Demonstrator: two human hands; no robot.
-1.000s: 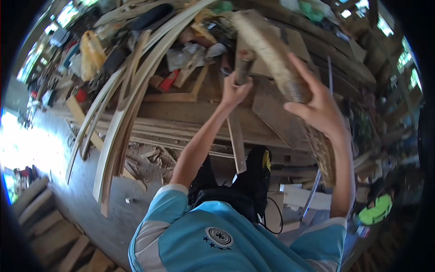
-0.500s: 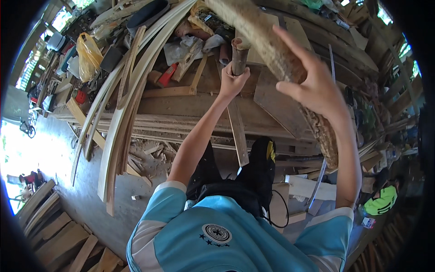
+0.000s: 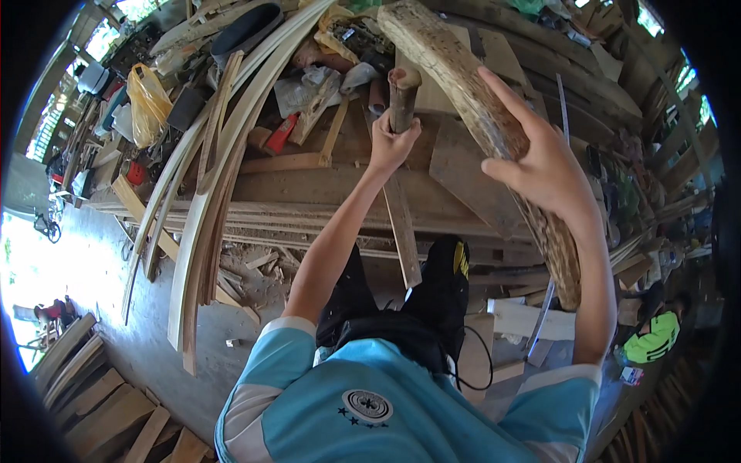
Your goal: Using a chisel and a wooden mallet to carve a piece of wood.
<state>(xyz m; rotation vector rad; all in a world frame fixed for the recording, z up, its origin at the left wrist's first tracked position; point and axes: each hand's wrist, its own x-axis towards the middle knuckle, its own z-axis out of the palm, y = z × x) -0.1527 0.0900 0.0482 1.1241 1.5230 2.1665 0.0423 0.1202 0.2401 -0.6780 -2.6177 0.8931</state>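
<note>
My left hand (image 3: pixel 392 143) is closed round a short, dark-barked round stick (image 3: pixel 402 108), held upright with its pale cut end on top. To the right, a long, slightly curved log (image 3: pixel 471 89) with rough, patchy bark slants from the far middle down toward my right forearm. My right hand (image 3: pixel 536 158) holds this log about its middle, thumb and forefinger stretched along the near side; its other fingers are hidden. Under my left hand a narrow wooden strip (image 3: pixel 402 231) sticks out over the bench's near edge.
A wooden bench (image 3: pixel 309 185) spans the front. Long thin strips (image 3: pixel 224 185) hang over its left part. A red tool-like piece (image 3: pixel 282 133), a yellow plastic bag (image 3: pixel 148 104) and scraps lie about. At lower right a person in a bright green shirt (image 3: pixel 652 339) is near the floor.
The log has shifted slightly down and toward me, so its far end now shows whole and sharper. My right hand has moved a little with it; my left hand has hardly moved.
</note>
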